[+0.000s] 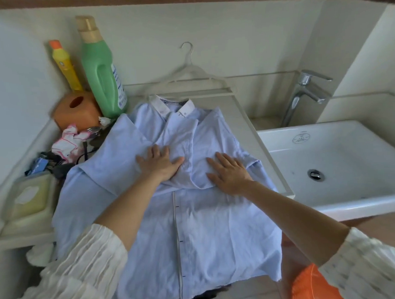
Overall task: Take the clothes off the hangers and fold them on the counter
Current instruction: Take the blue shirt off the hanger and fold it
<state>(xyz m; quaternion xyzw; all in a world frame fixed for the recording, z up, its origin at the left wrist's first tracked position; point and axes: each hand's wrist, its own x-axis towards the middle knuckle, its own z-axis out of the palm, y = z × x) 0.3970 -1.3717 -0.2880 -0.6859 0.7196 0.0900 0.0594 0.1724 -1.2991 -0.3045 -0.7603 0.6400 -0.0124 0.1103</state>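
Observation:
A light blue button-up shirt (194, 227) lies front-up on the white counter (242, 112), its collar toward the wall and both sleeves folded in across the chest. My left hand (159, 164) rests flat, fingers spread, on the left sleeve at the chest. My right hand (230, 172) presses flat on the right sleeve beside it. Neither hand grips the cloth. A white plastic hanger (190, 74) lies bare on the counter just behind the collar.
At the back left stand a green detergent bottle (102, 74), a yellow bottle (65, 64) and an orange holder (76, 110), with crumpled paper, small clutter and a yellowish tub (30, 197) in front. A white sink (340, 164) with a chrome tap (304, 94) sits right. An orange basket (311, 286) is lower right.

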